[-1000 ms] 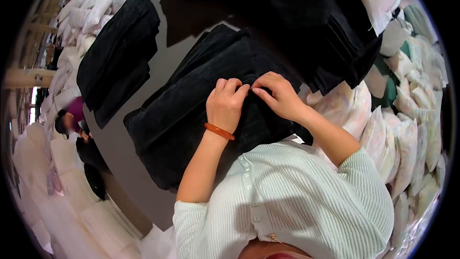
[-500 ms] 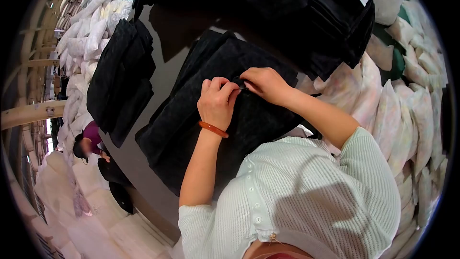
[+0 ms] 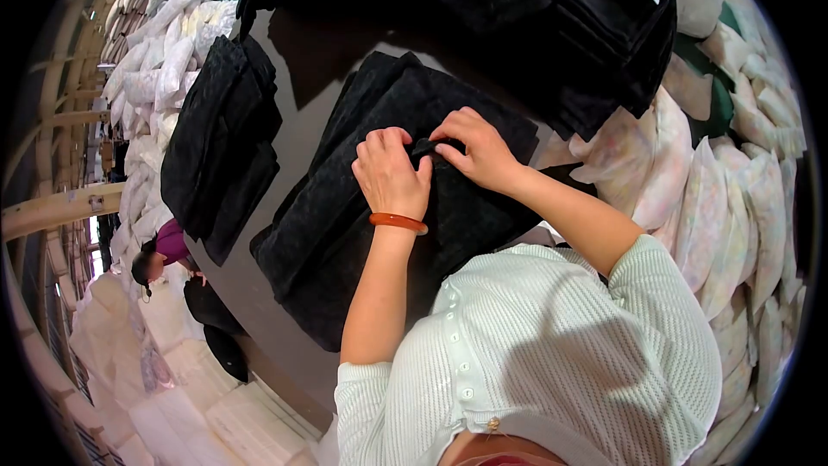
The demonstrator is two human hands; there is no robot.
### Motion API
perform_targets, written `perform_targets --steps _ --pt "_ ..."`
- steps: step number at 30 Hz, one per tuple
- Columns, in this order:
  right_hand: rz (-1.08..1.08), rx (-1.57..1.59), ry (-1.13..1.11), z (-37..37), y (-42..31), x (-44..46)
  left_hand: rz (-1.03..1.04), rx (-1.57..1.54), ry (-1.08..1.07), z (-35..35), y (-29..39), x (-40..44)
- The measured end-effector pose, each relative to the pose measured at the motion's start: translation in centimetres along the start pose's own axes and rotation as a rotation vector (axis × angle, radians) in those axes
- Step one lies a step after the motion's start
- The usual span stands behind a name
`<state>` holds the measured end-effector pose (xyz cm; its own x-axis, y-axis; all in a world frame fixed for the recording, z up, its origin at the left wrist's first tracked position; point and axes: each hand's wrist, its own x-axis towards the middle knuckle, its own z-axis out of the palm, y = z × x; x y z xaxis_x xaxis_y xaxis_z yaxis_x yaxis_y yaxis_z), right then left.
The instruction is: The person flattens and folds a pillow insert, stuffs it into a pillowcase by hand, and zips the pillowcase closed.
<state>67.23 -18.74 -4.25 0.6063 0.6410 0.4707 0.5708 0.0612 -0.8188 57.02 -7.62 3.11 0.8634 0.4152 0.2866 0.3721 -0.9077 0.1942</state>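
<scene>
Black folded fabric lies in a stack on the grey table before me. My left hand, with an orange bangle at the wrist, rests on the fabric, its fingers bent over a raised fold. Just to its right, my right hand pinches the same bunched fold between thumb and fingers. Both hands have closed on the black cloth, with a small gap between their fingertips.
Another black fabric pile lies at the left, and a large dark stack at the top right. Filled white bags line the right side. A person in purple bends over dark cloth at the far left.
The view has shifted, moving the piles slightly down and right from the first frame. My fingertips have moved apart a little, and a thicker black fold shows between them.
</scene>
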Motion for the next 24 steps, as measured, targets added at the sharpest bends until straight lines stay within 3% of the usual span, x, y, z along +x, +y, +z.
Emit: perform_targets --steps 5,8,12,17,24 --pt "0.293 0.012 -0.150 0.0 -0.9 -0.8 0.146 -0.271 -0.132 -2.6 -2.7 -1.1" --pt "0.282 -0.032 -0.139 0.0 -2.1 -0.5 0.110 -0.155 0.030 -3.8 -2.9 -2.6" --pt "0.270 -0.099 -0.159 0.8 -2.6 -0.3 0.288 -0.077 0.168 -2.8 -2.3 -4.5" --pt "0.240 -0.250 -0.163 1.0 -3.6 0.4 0.256 0.097 0.159 -1.8 -1.8 -4.9" --pt "0.227 -0.232 -0.121 1.3 -3.2 0.4 0.187 0.204 0.029 -1.7 -2.7 -4.4"
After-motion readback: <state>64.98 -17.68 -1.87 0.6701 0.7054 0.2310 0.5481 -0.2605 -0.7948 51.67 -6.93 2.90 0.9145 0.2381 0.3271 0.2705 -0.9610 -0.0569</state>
